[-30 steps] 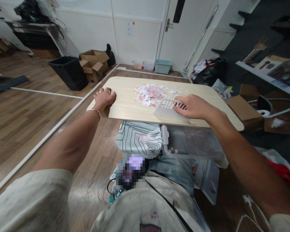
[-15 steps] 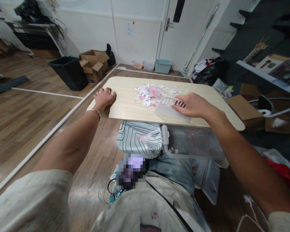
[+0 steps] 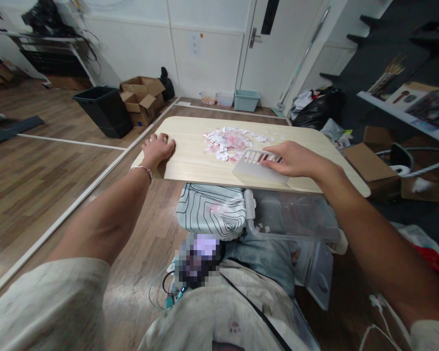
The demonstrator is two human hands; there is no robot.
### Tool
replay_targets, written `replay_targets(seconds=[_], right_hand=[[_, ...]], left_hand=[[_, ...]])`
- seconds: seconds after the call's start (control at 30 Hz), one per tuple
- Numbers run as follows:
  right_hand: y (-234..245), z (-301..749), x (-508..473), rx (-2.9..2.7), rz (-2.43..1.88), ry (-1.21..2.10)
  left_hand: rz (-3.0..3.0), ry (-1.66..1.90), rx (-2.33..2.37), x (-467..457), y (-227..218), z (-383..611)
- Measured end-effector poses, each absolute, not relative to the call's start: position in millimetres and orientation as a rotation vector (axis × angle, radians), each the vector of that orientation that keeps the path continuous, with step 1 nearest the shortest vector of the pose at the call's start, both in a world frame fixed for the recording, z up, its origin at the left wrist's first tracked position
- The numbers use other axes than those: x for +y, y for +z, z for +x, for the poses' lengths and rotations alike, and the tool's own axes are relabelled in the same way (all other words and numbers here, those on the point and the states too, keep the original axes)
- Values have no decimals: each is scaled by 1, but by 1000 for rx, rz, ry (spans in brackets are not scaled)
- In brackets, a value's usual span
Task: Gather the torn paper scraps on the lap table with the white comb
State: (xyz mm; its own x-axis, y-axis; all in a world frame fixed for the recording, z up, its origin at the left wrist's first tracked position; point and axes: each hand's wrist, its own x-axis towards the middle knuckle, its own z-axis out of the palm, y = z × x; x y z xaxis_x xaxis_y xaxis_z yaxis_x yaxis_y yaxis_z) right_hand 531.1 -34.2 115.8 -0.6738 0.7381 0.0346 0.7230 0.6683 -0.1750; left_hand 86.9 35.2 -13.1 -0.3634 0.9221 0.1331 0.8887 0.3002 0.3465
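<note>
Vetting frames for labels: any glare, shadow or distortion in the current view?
All in the head view: glare on the floor, lower left; shadow on the table by the left hand; door tilted, likely lens distortion; a pixelated patch hides detail.

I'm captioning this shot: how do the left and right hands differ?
The left hand holds no tool; the right hand grips a pale slotted scraper. The left hand is at the left end of the tabletop; the right hand is nearer the paper scraps. Both hands are bare.
</note>
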Motion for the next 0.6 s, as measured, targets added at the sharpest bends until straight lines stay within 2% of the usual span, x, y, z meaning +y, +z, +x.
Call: replay_targets(seconds=[0.6], right_hand=[[116, 532, -21, -2780, -1360, 215]], left_hand=[[1718, 593, 2456, 37, -16, 85]])
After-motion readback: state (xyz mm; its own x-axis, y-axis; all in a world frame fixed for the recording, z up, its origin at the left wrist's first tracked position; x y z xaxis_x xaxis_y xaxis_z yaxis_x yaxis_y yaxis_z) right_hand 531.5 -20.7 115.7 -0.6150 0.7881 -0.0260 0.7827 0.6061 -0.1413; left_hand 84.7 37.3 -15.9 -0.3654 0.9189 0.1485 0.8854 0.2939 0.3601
